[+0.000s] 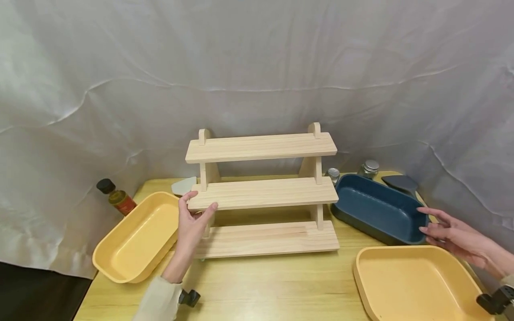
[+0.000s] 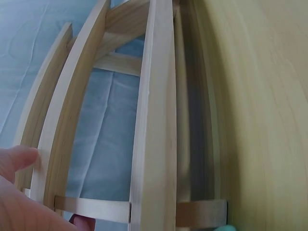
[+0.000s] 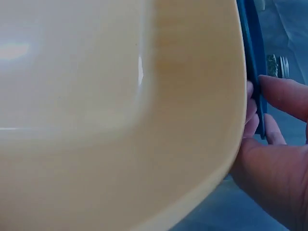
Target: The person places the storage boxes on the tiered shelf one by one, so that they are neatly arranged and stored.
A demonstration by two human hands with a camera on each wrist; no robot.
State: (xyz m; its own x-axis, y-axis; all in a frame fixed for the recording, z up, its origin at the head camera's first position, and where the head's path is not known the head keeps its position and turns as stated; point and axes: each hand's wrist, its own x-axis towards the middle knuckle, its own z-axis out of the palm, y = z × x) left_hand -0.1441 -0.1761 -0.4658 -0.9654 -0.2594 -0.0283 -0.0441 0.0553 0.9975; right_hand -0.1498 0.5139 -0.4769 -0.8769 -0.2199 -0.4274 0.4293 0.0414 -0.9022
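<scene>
A three-tier wooden shelf rack [image 1: 265, 192] stands at the back of the table. My left hand [image 1: 192, 229] grips the left end of its middle tier, thumb at the front edge and fingers around the side. In the left wrist view, the fingers of that hand [image 2: 29, 202] lie along the tier's edge. To the right of the rack is a dark blue oblong tray [image 1: 373, 209]. My right hand [image 1: 455, 234] holds that tray by its right end. The right wrist view shows fingers on both sides of the blue rim [image 3: 254, 57].
A yellow oblong tray [image 1: 140, 236] sits left of the rack, beside a black-capped bottle [image 1: 118, 197]. Another yellow tray [image 1: 421, 281] lies at front right. Two lidded jars, one nearer the wall [image 1: 368, 169], and a dark flat utensil [image 1: 400, 183] are behind the blue tray.
</scene>
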